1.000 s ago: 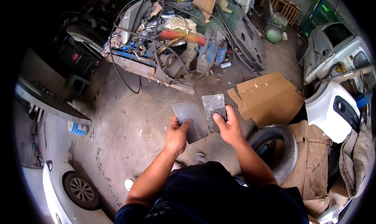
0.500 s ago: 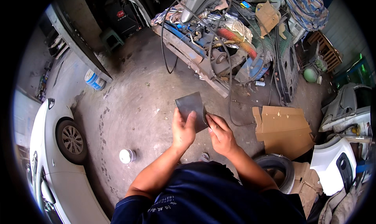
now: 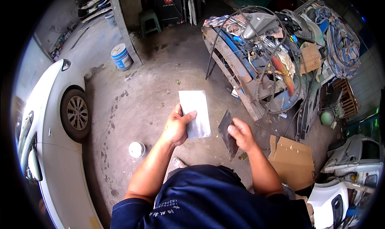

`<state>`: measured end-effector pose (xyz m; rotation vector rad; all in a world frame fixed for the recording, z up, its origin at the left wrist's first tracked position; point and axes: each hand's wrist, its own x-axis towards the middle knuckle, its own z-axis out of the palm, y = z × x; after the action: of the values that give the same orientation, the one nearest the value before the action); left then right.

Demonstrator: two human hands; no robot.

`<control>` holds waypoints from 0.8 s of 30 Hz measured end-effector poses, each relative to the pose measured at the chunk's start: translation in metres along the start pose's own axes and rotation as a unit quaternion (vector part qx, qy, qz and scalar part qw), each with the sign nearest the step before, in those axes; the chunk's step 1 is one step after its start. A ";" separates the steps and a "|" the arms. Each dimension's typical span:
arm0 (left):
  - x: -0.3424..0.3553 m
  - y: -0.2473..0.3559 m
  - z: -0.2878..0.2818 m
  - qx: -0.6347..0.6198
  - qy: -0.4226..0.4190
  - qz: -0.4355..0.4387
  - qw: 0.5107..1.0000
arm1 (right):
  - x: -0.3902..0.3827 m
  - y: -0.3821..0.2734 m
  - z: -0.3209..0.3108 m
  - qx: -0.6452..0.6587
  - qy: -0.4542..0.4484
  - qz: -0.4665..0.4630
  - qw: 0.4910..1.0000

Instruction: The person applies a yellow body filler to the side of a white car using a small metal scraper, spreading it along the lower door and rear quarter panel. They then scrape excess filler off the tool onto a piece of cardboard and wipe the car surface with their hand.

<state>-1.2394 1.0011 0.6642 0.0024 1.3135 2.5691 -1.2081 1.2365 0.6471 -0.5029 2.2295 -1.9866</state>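
Note:
Between the thumb and fingers of my left hand [image 3: 176, 127] is a pale, shiny rectangular sheet [image 3: 195, 100], its broad face turned up toward me. My right hand [image 3: 242, 136] pinches a dark grey, thin rectangular sheet [image 3: 225, 127], which hangs tilted with a corner pointing down. A gap separates the two sheets, and both are held in the air in front of my body. Whether they are sandpaper or some other thin material I cannot make out.
A white car [image 3: 56, 161] stands at left. On the floor are a small white tub [image 3: 137, 149], a blue-and-white bucket [image 3: 121, 57] by a post, and flattened cardboard [image 3: 292, 161]. A heaped bench [image 3: 236, 74] with looping cables is at far right; car panels [image 3: 327, 201] lie near right.
The sheets, earlier together in both hands, are now apart. My right hand has moved right with the dark one; the left sheet now looks pale instead of dark. The view has shifted.

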 end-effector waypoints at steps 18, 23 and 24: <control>0.003 0.085 -0.136 0.378 0.180 0.178 0.890 | 0.224 -0.014 0.116 -0.333 0.023 -0.063 0.940; 0.041 0.101 -0.153 0.290 0.231 0.199 0.907 | 0.305 -0.022 0.094 -0.290 -0.028 -0.078 0.954; 0.048 0.105 -0.159 0.275 0.243 0.190 0.911 | 0.311 -0.016 0.093 -0.298 -0.069 -0.061 0.950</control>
<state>-1.3283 0.8266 0.6482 -0.3251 2.4060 2.4734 -1.4693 1.0483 0.6915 -0.8228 2.7378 -1.2294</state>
